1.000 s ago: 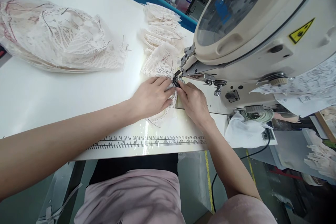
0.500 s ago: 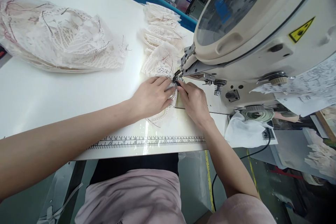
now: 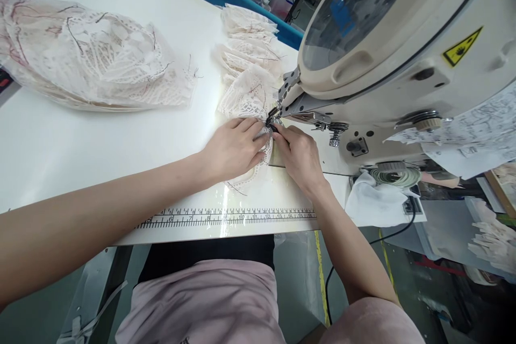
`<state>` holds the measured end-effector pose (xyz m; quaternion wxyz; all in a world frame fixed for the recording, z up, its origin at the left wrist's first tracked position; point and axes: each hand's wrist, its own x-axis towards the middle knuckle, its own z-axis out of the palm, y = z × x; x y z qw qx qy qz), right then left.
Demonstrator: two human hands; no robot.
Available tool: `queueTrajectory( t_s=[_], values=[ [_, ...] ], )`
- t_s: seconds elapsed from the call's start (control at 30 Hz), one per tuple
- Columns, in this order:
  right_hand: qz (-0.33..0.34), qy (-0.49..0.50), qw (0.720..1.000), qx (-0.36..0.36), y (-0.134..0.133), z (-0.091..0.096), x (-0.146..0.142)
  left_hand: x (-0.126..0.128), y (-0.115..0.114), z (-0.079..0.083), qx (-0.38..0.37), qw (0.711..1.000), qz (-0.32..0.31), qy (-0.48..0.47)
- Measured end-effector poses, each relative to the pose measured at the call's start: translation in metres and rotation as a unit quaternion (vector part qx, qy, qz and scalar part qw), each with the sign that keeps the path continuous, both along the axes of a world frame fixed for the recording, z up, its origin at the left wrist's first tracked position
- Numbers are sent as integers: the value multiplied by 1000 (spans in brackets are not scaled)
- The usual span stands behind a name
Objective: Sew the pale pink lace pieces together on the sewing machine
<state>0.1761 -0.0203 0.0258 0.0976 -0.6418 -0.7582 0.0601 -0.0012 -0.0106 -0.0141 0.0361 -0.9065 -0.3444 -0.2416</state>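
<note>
A cream lace piece (image 3: 261, 165) lies under the presser foot (image 3: 272, 114) of a sewing machine (image 3: 363, 91). My left hand (image 3: 234, 150) rests flat on the lace, fingers stretched toward the foot. On the other side of the foot, my right hand (image 3: 297, 153) is closed, thumb and forefinger pinched at the lace edge. Something small and dark shows at those fingertips; what it is I cannot make out. Behind the foot, several more lace pieces (image 3: 250, 54) trail away in a gathered chain with loose dark threads.
A heap of cream lace pieces (image 3: 108, 62) with dark and reddish threads lies at the left on the white table (image 3: 100, 145). A printed ruler scale (image 3: 242, 217) runs along the front edge. White cloth (image 3: 368, 201) and a roll of pale green tape (image 3: 397, 176) sit right, below the machine.
</note>
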Motion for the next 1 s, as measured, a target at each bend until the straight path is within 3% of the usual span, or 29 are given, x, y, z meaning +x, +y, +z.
queueTrajectory(
  t_s=[0.43, 0.63, 0.8, 1.0],
  values=[
    [6, -22, 1000, -12, -4, 2, 0, 0, 0, 1, -13, 1000, -2, -2],
    [-52, -87, 995, -16, -8, 2, 21, -1, -1, 1, -13, 1000, -1, 9],
    [-67, -151, 985, 56, -9, -5, 54, -1, 0, 2, -22, 1000, -2, 20],
    [22, -152, 980, 129, -5, -11, 70, 0, 1, 4, -31, 999, -7, 12]
  ],
)
